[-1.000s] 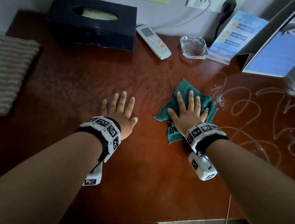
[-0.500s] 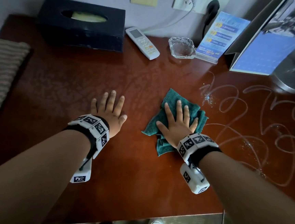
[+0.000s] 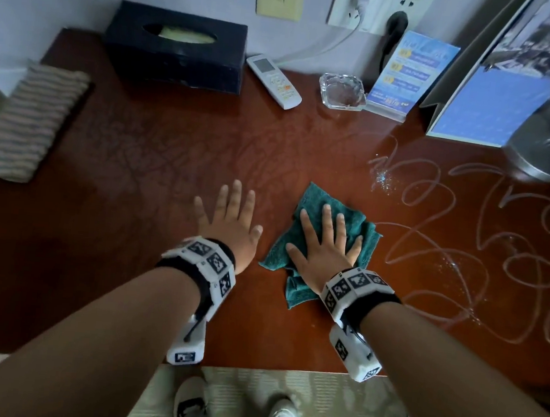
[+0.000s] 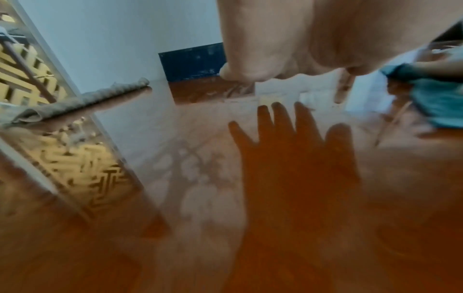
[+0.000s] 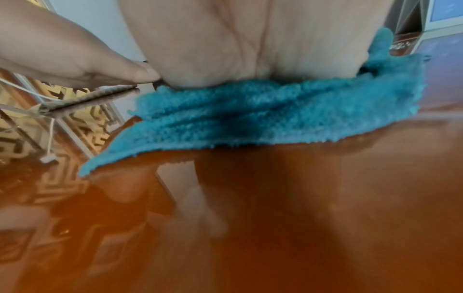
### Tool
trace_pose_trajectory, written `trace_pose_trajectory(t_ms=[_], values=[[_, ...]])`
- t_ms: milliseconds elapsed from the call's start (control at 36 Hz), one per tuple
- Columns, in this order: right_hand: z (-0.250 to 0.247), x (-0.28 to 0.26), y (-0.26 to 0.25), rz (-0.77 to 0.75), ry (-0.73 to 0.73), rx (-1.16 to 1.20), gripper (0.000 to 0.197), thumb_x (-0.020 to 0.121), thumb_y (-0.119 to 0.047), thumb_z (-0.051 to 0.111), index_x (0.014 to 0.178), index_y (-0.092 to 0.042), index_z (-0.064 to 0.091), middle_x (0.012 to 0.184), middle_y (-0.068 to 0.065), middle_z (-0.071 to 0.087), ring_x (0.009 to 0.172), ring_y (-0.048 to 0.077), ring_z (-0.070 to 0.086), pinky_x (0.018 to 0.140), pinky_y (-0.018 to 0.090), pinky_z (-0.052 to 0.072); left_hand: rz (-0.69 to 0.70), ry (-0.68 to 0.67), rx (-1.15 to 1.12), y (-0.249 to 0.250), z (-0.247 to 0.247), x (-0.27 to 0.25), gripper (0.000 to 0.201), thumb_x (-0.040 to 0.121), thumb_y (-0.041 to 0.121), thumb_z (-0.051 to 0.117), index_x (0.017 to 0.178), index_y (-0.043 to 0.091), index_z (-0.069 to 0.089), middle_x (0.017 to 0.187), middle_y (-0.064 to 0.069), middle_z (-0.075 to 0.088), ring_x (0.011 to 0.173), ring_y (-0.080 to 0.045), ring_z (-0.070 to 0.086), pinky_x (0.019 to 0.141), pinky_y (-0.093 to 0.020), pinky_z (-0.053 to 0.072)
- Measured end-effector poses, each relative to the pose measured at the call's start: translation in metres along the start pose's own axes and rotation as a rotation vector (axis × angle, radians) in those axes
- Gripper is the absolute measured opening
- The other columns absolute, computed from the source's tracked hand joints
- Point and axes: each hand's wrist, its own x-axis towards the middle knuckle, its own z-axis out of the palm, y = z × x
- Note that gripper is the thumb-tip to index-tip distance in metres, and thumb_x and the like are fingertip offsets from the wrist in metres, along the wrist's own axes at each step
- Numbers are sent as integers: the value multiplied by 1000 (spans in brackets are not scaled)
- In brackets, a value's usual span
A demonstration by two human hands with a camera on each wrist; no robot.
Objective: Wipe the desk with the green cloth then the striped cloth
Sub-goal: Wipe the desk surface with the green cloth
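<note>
Green-cloth pass underway: right hand (image 3: 325,249), fingers spread flat, presses green cloth (image 3: 359,222); next sweep probably right through the squiggly residue (image 3: 430,242).

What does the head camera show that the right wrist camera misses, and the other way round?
Only the head view shows the tissue box, remote, ashtray and white squiggles right of the cloth. Only the right wrist view shows the cloth's fuzzy near edge up close. Both show the right hand pressing flat on the green cloth, and the striped cloth.
</note>
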Motion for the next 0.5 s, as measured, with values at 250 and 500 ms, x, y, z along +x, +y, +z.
trace_pose_trajectory(t_ms=[250,500], values=[[21,-29,5,-46,53,-21,66,95,-61,16,145,-40,-22,151,-5,-36,140,21,-31,112,60,-12,81,11,9,22,35,-23,62,101,40,14,146,18,-22,152,-2,-32,142,-20,-25,115,-52,-8],[45,-73,27,-284,60,-131,61,94,-55,3,144,-31,-24,153,-8,-31,139,16,-32,110,54,-18,43,-12,51,23,42,-17,60,100,42,7,143,20,-28,149,-1,-38,139,-20,-30,114,-52,-12]])
